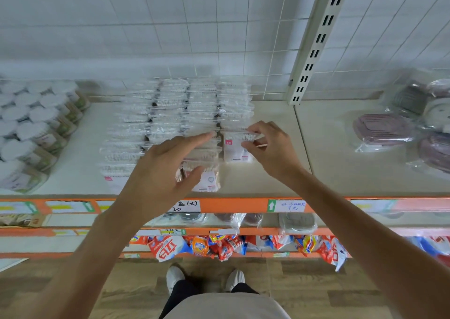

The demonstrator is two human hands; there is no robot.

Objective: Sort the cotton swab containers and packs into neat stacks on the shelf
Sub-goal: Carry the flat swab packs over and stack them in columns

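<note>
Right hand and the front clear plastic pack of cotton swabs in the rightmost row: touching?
Touching. The head view shows the right hand pinching the front clear plastic pack of cotton swabs at its right edge, thumb and fingertips curled onto it.

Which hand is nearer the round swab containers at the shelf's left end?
Left. The left hand rests on the middle swab packs, beside the round swab containers; the right hand pinches the rightmost pack, farther away.
</note>
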